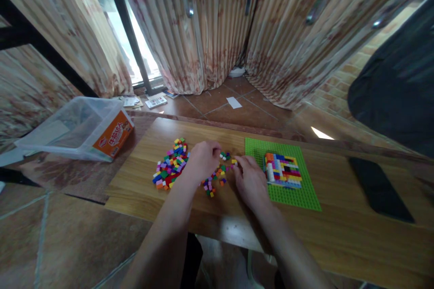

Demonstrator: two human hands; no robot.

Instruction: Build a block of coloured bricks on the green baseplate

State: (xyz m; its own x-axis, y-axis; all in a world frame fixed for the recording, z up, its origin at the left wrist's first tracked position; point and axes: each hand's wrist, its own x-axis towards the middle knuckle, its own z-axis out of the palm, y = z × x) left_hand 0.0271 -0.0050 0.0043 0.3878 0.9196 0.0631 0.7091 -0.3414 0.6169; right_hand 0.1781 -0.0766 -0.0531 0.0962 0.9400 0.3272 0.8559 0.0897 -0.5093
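Observation:
My left hand [204,160] is over the small loose bricks in the middle of the table, its fingers curled in. Whatever lies between those fingertips is hidden. Facing it, my right hand [250,180] has thumb and forefinger close together at a small yellow brick [234,162]. Between the hands lie scattered bricks of many colours [222,172]. A larger pile of loose bricks [169,167] spreads left of my left hand, partly covered by it. Right of my right hand, a multicoloured brick build [283,170] sits on a green baseplate [294,198].
A clear plastic box [77,131] with an orange label stands beyond the table's left end. At the right of the wooden table [339,235] lies a dark phone [379,187]. Curtains [217,31] hang behind, with papers [156,102] on the tiled floor.

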